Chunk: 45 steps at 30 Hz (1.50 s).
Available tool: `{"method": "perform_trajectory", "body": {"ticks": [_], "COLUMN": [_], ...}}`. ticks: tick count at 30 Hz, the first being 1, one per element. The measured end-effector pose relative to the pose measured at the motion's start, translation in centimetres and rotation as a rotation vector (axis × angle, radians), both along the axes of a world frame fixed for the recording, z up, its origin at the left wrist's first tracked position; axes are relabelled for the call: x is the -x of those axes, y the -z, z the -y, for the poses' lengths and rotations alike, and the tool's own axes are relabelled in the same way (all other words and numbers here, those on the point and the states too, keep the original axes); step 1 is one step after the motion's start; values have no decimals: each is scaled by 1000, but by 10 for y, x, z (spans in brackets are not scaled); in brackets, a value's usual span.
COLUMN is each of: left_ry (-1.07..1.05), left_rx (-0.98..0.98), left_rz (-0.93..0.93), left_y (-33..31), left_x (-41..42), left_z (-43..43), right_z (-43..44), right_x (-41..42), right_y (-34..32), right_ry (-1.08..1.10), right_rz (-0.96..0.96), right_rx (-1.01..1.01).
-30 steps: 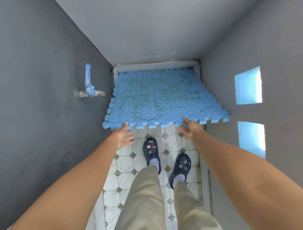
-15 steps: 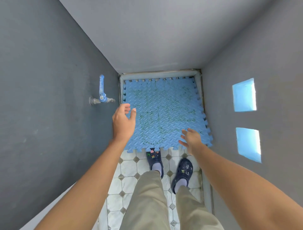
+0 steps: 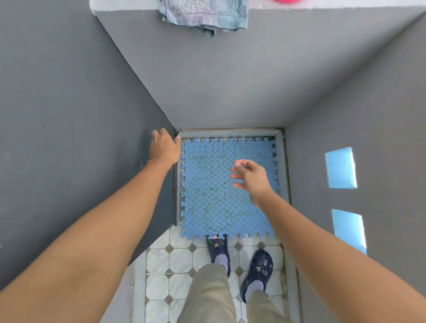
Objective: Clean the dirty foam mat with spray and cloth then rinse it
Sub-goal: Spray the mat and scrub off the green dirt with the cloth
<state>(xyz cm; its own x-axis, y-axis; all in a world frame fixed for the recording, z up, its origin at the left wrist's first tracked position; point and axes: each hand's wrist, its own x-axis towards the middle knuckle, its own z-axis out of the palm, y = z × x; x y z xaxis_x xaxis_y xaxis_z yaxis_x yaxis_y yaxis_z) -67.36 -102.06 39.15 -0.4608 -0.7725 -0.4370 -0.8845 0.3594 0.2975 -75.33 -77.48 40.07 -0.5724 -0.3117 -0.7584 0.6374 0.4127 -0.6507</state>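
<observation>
Foam mat (image 3: 219,196): lay flat at the floor (image 3: 179,260)'s far edge.
Left hand (image 3: 164,148): I saw it lifted wallward, grip unclear.
Right hand (image 3: 251,177): had let go, loose.

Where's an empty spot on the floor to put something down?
The white tiles left of the shoes, beside the grey wall. Farther in it's crowded: the foam mat covers the floor between the walls.

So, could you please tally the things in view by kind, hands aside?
Blue interlocking foam mat: 1
Grey-blue terry cloth on the ledge: 1
Dark blue clog shoes: 2
Pink object, cut off at top: 1
Total: 5
</observation>
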Motion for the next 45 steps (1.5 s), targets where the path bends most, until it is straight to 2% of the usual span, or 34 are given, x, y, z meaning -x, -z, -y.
{"method": "perform_trajectory", "body": {"ticks": [4,6,10,13,16,19,21,23,25,29,31,33,36,40,42,45], "left_ry": [14,43,108,211,331,468,574,681,700,672,665,558,363,190,102,-99], "left_rx": [42,140,365,490,511,390,324,355,406,471,494,439,360,281,162,-75], "left_rz": [14,-153,-653,-816,-762,-532,-331,-149,-106,-286,-365,-484,-541,-617,-683,-727], "left_y": [-14,-36,-106,-161,-196,-208,-207,-200,-195,-189,-190,-195,-205,-206,-196,-158], "left_x": [6,17,59,100,140,171,184,189,191,187,179,171,162,138,121,94], "left_z": [-6,-11,-16,-9,14,42,56,63,64,66,63,55,42,11,-13,-56], "right_z": [11,17,39,61,82,105,120,135,147,151,147,140,121,71,37,-14], "right_x": [24,38,80,119,158,198,224,245,262,277,272,258,226,169,137,96], "right_y": [-26,-45,-102,-158,-211,-252,-274,-288,-295,-297,-297,-294,-289,-271,-246,-193], "right_ry": [3,-1,30,81,122,179,165,73,-14,21,-37,-93,-32,68,149,210], "right_rz": [-67,-131,-359,-570,-793,-989,-1053,-1022,-985,-1028,-1071,-1107,-1109,-910,-770,-553], "right_rx": [35,66,142,173,186,182,180,217,266,232,255,316,348,516,585,576]}}
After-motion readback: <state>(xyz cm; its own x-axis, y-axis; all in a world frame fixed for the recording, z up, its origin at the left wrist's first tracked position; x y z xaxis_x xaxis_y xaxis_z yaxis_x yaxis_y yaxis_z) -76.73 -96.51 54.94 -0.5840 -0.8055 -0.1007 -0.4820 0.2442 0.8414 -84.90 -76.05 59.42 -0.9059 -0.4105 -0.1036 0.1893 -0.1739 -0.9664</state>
